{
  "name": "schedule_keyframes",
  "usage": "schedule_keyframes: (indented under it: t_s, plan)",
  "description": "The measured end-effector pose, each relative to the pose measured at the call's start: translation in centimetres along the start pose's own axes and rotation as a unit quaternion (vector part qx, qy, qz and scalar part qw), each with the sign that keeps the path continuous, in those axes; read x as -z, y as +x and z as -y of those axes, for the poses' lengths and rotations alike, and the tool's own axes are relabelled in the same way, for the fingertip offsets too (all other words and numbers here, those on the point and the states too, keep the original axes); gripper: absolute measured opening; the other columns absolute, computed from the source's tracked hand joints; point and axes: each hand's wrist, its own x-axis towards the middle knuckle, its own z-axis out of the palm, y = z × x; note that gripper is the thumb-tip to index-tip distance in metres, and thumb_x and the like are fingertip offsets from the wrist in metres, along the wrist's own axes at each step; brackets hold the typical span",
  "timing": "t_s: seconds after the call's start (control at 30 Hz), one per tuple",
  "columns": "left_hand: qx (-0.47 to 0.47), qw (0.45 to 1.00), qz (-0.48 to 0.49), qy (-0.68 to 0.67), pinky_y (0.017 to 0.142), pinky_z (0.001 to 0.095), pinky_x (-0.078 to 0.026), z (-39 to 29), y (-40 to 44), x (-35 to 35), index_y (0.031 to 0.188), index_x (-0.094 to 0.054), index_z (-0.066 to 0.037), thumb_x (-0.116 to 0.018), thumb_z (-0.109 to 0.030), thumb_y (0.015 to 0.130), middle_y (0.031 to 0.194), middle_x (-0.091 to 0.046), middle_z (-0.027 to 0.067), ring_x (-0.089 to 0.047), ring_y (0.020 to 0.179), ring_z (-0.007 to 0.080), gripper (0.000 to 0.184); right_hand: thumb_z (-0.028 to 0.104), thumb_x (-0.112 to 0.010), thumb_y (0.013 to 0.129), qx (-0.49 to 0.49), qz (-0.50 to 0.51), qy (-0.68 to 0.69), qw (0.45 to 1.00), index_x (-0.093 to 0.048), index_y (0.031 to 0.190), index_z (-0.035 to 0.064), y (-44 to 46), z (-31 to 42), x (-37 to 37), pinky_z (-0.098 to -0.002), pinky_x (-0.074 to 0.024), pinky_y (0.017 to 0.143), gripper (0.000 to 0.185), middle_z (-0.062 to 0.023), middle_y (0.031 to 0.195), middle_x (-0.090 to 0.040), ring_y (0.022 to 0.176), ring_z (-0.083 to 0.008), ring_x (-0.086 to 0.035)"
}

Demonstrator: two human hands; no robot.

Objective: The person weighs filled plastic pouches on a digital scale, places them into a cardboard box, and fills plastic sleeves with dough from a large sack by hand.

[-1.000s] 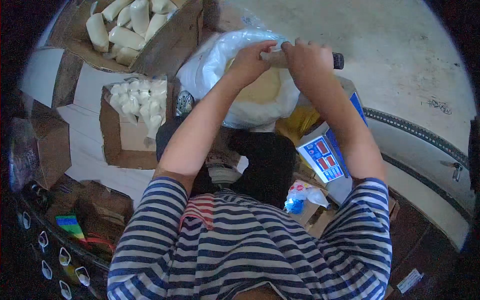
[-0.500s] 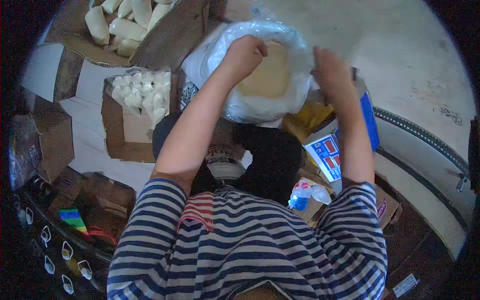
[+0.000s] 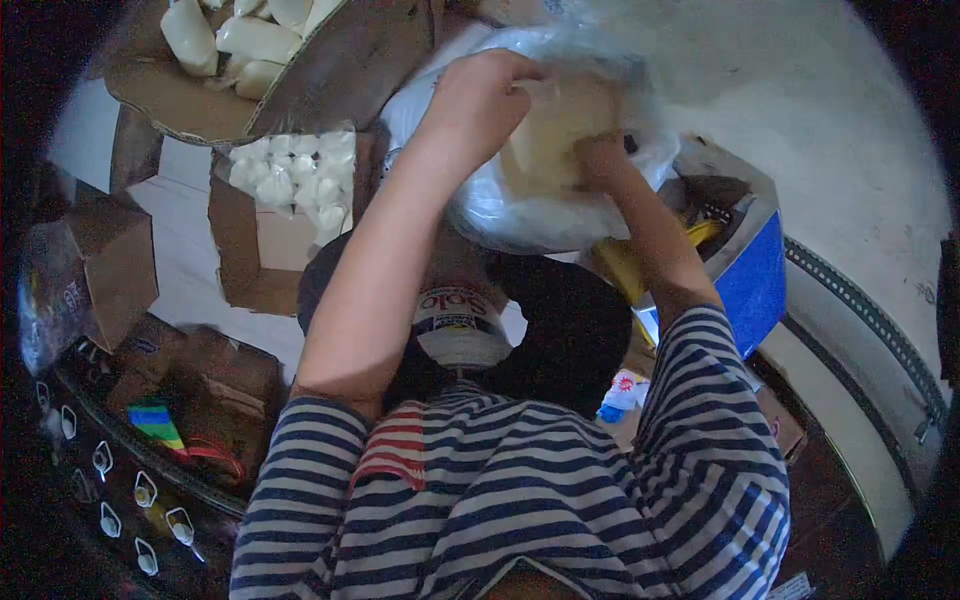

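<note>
A large sack lined with clear plastic (image 3: 490,205) stands in front of me, its mouth open on a pale yellowish fill (image 3: 545,150). Over its left side, my left hand (image 3: 482,100) is closed with the fingertips pinched together; what they hold, if anything, I cannot make out. My right hand (image 3: 605,165) is inside the mouth of the sack, low against the fill. Motion smears its fingers, and a small dark spot shows beside it. Whether it grips anything is unclear.
At upper left, a large carton (image 3: 180,105) contains several filled white bags (image 3: 258,40). Below it, a smaller box (image 3: 235,270) carries small knotted white bags (image 3: 290,175). To the right stands a blue-sided box (image 3: 750,280). A white tub with red lettering (image 3: 460,320) sits between my legs.
My right hand has swung left from beyond the sack's right edge into its mouth. The left hand stays over the sack. The whole view has shifted slightly.
</note>
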Motion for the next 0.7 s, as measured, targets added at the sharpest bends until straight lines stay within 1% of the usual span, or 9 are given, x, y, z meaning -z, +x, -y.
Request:
schedule_keyframes:
  t_s: [0.1,0.17,0.2,0.27,0.4,0.47,0.6,0.67,0.7]
  plan:
    - [0.024,0.999,-0.002,-0.04,0.087,0.0393,-0.046,-0.5,-0.1,0.0,0.098,-0.069,-0.009,-0.053,-0.007,0.07,0.099,-0.064,0.0179,-0.06,0.094,0.0341,0.033,0.034,-0.066,0.073,0.037,0.011,0.082,0.996,-0.053,0.118,0.014,2.2,1.8,-0.7,-0.0587,-0.03,0.094,0.051,-0.0123,0.116,-0.058,0.111,-0.0308,-0.053]
    - [0.025,0.999,0.012,-0.04,0.083,0.0363,-0.047,-0.7,-0.1,0.2,0.102,-0.067,-0.008,-0.053,-0.007,0.07,0.096,-0.064,0.0172,-0.061,0.09,0.0298,0.035,0.031,-0.063,0.075,0.065,-0.064,0.184,0.979,-0.054,0.117,0.0161,2.2,4.9,0.1,-0.0515,-0.0355,0.095,0.046,-0.0113,0.114,-0.059,0.108,-0.0297,-0.055]
    - [0.027,0.999,0.025,-0.039,0.079,0.0332,-0.048,-0.7,-0.1,0.4,0.106,-0.065,-0.007,-0.053,-0.007,0.071,0.093,-0.065,0.0166,-0.063,0.086,0.0255,0.038,0.031,-0.063,0.075,0.068,-0.067,0.183,0.979,-0.054,0.117,0.0161,3.2,6.2,0.5,-0.0515,-0.0355,0.095,0.046,-0.0113,0.114,-0.059,0.108,-0.0297,-0.055]
    - [0.019,0.999,0.029,-0.038,0.079,0.0331,-0.048,-0.4,0.2,0.3,0.106,-0.065,-0.006,-0.054,-0.008,0.071,0.093,-0.065,0.0168,-0.063,0.086,0.0255,0.037,0.03,-0.063,0.074,0.134,-0.064,0.32,0.936,-0.055,0.115,0.0136,4.3,8.2,1.1,-0.042,-0.0415,0.093,0.045,-0.0123,0.115,-0.058,0.108,-0.0308,-0.055]
    - [0.05,0.996,0.043,-0.06,0.079,0.0327,-0.048,-0.5,0.6,-0.2,0.106,-0.065,-0.005,-0.054,-0.008,0.07,0.095,-0.065,0.0171,-0.064,0.085,0.0251,0.037,0.041,-0.066,0.071,0.17,-0.141,0.415,0.883,-0.058,0.111,0.0117,2.4,7.0,1.6,-0.048,-0.0456,0.084,0.05,-0.0153,0.105,-0.062,0.098,-0.0329,-0.06]
    - [0.051,0.995,0.046,-0.075,0.079,0.032,-0.048,-0.5,0.7,-0.7,0.106,-0.065,-0.005,-0.054,-0.008,0.071,0.094,-0.065,0.0169,-0.063,0.085,0.0232,0.037,0.027,-0.069,0.071,0.097,-0.151,0.431,0.884,-0.049,0.123,0.0101,-0.5,4.8,2.0,-0.0388,-0.0445,0.09,0.058,-0.0132,0.116,-0.058,0.105,-0.0289,-0.056]
    - [0.062,0.992,0.051,-0.097,0.078,0.0298,-0.048,-0.4,0.9,-1.8,0.107,-0.066,-0.006,-0.053,-0.005,0.072,0.093,-0.067,0.0134,-0.061,0.083,0.0174,0.038,0.022,-0.069,0.073,0.035,-0.243,0.392,0.886,-0.049,0.125,0.0106,-6.3,0.9,1.6,-0.0354,-0.044,0.09,0.057,-0.011,0.113,-0.059,0.104,-0.0245,-0.057]
    - [0.066,0.988,0.046,-0.133,0.079,0.0293,-0.047,0.3,1.0,-2.7,0.108,-0.065,-0.007,-0.053,-0.004,0.072,0.095,-0.067,0.0111,-0.06,0.084,0.0162,0.039,0.017,-0.068,0.077,-0.018,-0.192,0.578,0.793,-0.051,0.124,0.0106,-11.0,-0.8,3.1,-0.0328,-0.0437,0.089,0.051,-0.0093,0.112,-0.059,0.103,-0.02,-0.056]
    - [0.075,0.982,0.044,-0.167,0.08,0.0287,-0.047,0.5,1.0,-3.0,0.109,-0.065,-0.007,-0.053,-0.003,0.071,0.097,-0.067,0.0089,-0.06,0.084,0.015,0.04,0.017,-0.068,0.077,-0.02,-0.196,0.576,0.794,-0.051,0.124,0.0106,-13.0,-1.4,3.8,-0.0328,-0.0437,0.089,0.051,-0.0093,0.112,-0.059,0.103,-0.02,-0.056]
